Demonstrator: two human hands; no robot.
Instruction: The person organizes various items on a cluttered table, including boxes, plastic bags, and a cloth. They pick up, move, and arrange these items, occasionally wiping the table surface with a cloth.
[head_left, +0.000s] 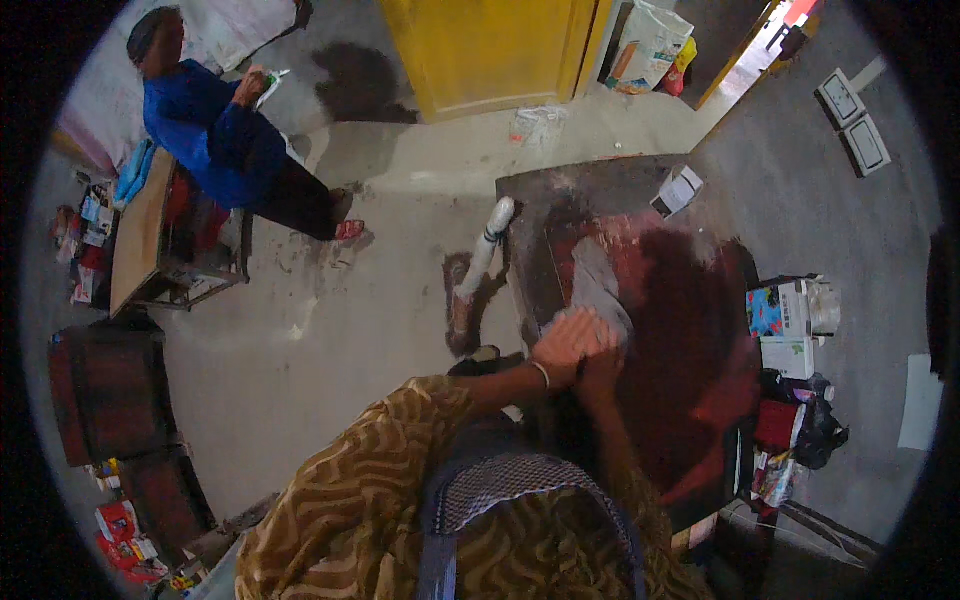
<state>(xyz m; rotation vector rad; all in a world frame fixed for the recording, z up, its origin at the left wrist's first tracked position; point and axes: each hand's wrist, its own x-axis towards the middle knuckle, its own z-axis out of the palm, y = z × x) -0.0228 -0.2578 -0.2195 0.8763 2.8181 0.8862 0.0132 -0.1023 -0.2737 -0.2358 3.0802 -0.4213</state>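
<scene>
My left hand (561, 349) and my right hand (602, 358) are close together over a bunched grey cloth (596, 274). The cloth lies on a dark red tabletop (675, 360), and part of it trails away beyond my fingers. Knuckles bent, my right hand grips the near end of the cloth. Against it lies my left hand, with a light bangle at the wrist; whether its fingers close on the cloth is unclear. Beside the table's left edge leans a white wrapped roll (486, 251) with a dark band.
A small white box (676, 191) sits at the table's far corner. Cartons (784, 337) and bags line its right side. A person in blue (202, 135) holds something by a wooden table (139, 232). A yellow door (495, 52) and a white sack (651, 49) are ahead.
</scene>
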